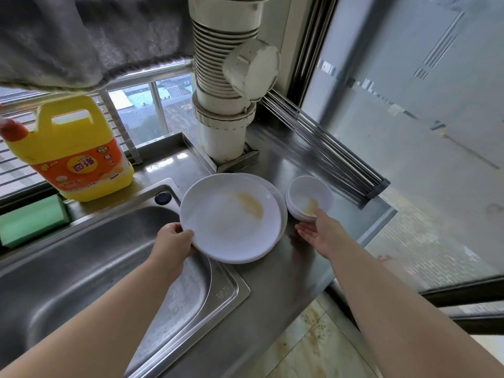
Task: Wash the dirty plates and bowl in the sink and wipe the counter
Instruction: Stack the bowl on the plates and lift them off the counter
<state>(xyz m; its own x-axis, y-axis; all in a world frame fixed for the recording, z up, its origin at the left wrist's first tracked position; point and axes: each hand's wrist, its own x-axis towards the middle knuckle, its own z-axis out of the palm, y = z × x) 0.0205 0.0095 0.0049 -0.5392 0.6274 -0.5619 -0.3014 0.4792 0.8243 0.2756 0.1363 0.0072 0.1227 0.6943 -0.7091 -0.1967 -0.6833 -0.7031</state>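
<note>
A white plate with a yellow-brown smear lies on top of another white plate, on the steel counter beside the sink. My left hand grips the top plate's left rim, which juts over the sink's edge. To the right stands a white bowl with the same kind of smear, stacked in another bowl. My right hand is at the bowl's near side, fingers straight, palm turned left; its fingertips touch the bowl's rim.
A yellow detergent jug and a green sponge sit behind the sink by the window. A fat white drain pipe rises behind the plates. A rolled metal rack lies at the counter's right edge. Grey cloth hangs above.
</note>
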